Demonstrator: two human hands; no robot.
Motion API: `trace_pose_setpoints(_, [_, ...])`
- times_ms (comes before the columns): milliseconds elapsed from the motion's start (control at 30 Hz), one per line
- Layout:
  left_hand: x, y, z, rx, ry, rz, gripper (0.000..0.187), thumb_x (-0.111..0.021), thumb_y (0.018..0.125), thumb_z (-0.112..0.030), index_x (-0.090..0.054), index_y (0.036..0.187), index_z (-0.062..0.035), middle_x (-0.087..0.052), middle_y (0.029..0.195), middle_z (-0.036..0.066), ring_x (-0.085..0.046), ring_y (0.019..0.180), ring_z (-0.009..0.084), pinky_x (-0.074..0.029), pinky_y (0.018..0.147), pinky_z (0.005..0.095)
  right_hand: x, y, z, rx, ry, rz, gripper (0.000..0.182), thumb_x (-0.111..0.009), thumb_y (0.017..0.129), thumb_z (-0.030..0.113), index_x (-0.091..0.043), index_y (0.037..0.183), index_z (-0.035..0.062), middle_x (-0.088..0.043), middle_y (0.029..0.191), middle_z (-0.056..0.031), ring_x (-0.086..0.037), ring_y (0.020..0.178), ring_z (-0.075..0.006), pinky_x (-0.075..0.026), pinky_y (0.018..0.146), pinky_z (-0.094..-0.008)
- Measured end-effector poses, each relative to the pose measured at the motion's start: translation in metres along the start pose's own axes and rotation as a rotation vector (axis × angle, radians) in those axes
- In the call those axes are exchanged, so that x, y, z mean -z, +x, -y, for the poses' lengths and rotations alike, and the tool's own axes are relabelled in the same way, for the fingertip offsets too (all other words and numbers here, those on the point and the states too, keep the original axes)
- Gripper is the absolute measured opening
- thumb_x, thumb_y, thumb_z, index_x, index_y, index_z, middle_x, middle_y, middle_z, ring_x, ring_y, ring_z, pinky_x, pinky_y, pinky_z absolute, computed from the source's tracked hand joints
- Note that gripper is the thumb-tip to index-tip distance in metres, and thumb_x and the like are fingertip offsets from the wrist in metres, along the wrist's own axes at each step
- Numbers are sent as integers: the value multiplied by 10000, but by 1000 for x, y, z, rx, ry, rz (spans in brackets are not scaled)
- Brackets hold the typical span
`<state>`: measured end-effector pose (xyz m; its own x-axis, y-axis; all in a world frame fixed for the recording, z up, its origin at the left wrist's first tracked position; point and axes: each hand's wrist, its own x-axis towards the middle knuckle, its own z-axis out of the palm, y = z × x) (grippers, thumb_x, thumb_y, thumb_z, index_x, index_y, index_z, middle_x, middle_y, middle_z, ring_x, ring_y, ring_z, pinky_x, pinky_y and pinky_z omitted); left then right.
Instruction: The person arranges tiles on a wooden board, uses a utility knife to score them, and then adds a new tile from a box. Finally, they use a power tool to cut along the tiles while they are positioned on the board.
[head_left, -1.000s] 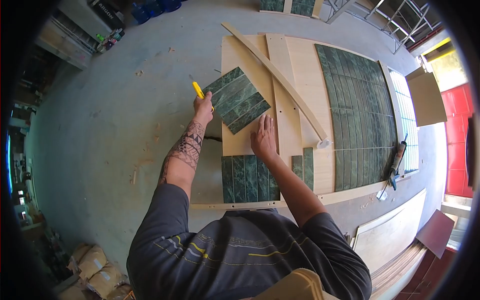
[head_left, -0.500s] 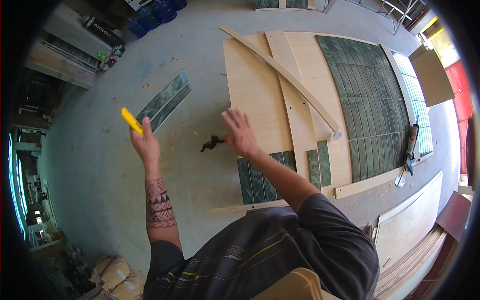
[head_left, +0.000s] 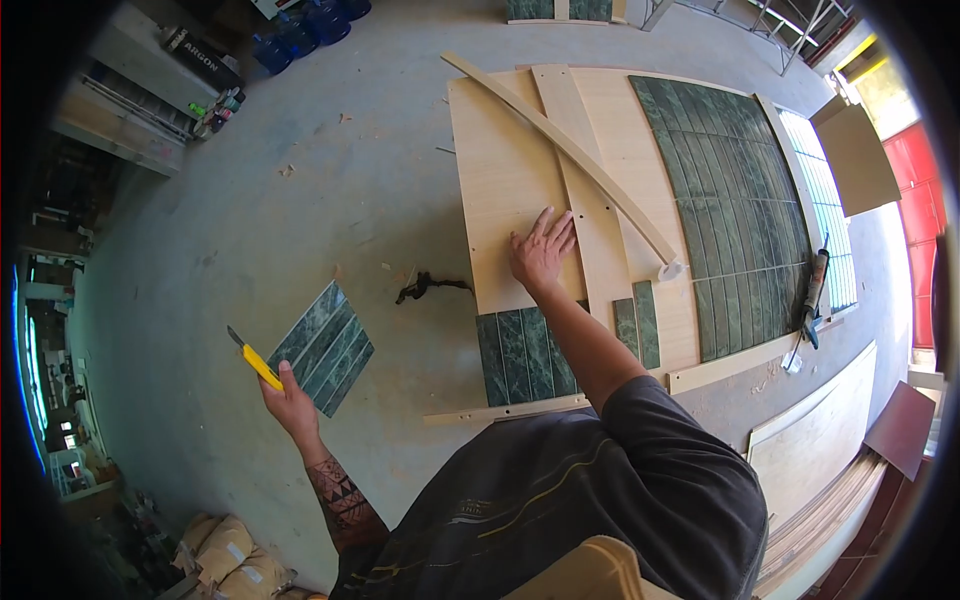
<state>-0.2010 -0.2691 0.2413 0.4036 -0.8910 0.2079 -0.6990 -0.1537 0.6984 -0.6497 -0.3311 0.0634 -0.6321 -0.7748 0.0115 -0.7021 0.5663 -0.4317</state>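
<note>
At the left, my left hand (head_left: 288, 398) is closed on a yellow utility knife (head_left: 262, 368) with its blade out, and on the edge of a green marbled tile piece (head_left: 324, 345) of several strips. My right hand (head_left: 542, 250) is spread over the light wooden panel (head_left: 510, 165), its fingertips by a long flat board (head_left: 580, 180), and it holds nothing. Below it, green tile strips (head_left: 520, 350) lie along the panel's near edge. Two short green strips (head_left: 637, 325) sit to their right. A narrow wooden strip (head_left: 570, 145) crosses the panel diagonally.
Large green tiling (head_left: 740, 220) covers the panel's right part. A caulking gun (head_left: 815, 300) rests at its right edge. A dark object (head_left: 425, 286) lies on the floor left of the panel. Blue water bottles (head_left: 300, 35) stand at the back, and brown sacks (head_left: 235, 560) at lower left.
My left hand has moved down with the knife and the tile piece, which now shows more of its face. My right hand has moved right and up, over the wooden panel.
</note>
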Motion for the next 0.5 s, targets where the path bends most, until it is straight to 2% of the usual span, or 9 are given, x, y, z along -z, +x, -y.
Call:
trace_pose_setpoints(133, [14, -22, -5, 23, -24, 4, 647, -598, 1067, -378, -444, 1462, 111, -577, 1388, 278, -586, 1247, 360, -433, 1081, 401, -2, 2, 3, -47, 2, 30, 977, -597, 950, 476, -127, 1641, -29, -45, 1674, -373, -58, 1570, -504, -66, 1244, -638])
trace_pose_setpoints(167, [18, -26, -7, 39, -23, -4, 641, -597, 1068, -375, -448, 1458, 111, -582, 1379, 276, -591, 1239, 353, -435, 1079, 401, -1, 1, 6, -69, 52, -14, 947, -616, 952, 431, -151, 1632, -37, -129, 1652, -370, -125, 1552, -505, -128, 1230, -636])
trace_pose_setpoints(200, [23, -29, -8, 55, -23, -12, 635, -597, 1069, -373, -453, 1455, 110, -587, 1370, 273, -595, 1232, 347, -438, 1076, 401, 1, 2, 8, -66, 54, -12, 947, -616, 952, 431, -151, 1632, -37, -129, 1652, -370, -125, 1552, -505, -128, 1230, -636])
trace_pose_setpoints(267, [34, -35, -10, 80, -13, -16, 628, -596, 1069, -371, -457, 1450, 110, -595, 1352, 270, -601, 1212, 343, -443, 1066, 401, 7, 12, 12, -198, 165, -60, 925, -661, 934, 377, -186, 1635, 5, -235, 1614, -315, -242, 1493, -482, -247, 1187, -617])
trace_pose_setpoints(300, [38, -37, -11, 104, -6, -16, 622, -595, 1070, -369, -461, 1444, 110, -602, 1334, 267, -607, 1193, 340, -449, 1057, 402, 6, 16, 13, -207, 151, -168, 853, -670, 936, 280, -234, 1605, -21, -354, 1514, -319, -367, 1379, -490, -323, 1136, -583])
trace_pose_setpoints(333, [42, -39, -11, 104, -5, -17, 622, -595, 1070, -369, -461, 1444, 110, -602, 1334, 267, -607, 1193, 340, -449, 1057, 402, -6, 21, 12, -207, 151, -166, 853, -670, 936, 280, -234, 1605, -21, -354, 1514, -319, -367, 1379, -490, -323, 1136, -583])
trace_pose_setpoints(400, [46, -44, -10, 123, 15, -54, 610, -596, 1070, -360, -467, 1436, 109, -615, 1301, 264, -616, 1155, 336, -459, 1036, 404, -29, 28, 14, -126, 536, -296, 762, -655, 944, 226, -310, 1570, -38, -418, 1483, -329, -426, 1324, -507, -344, 1130, -557])
trace_pose_setpoints(467, [47, -46, 0, 104, 41, -73, 604, -597, 1070, -357, -469, 1433, 109, -616, 1296, 264, -617, 1147, 333, -461, 1030, 403, -35, 15, 35, -2, 944, 225, 684, -650, 943, 182, -382, 1522, -65, -469, 1448, -337, -455, 1311, -512, -351, 1134, -537])
trace_pose_setpoints(500, [46, -45, 3, 86, 66, -98, 599, -598, 1070, -354, -472, 1429, 109, -617, 1290, 263, -618, 1138, 330, -464, 1024, 402, -20, 8, 44, -1, 945, 224, 684, -650, 943, 182, -382, 1522, -65, -469, 1448, -337, -455, 1311, -512, -351, 1134, -537])
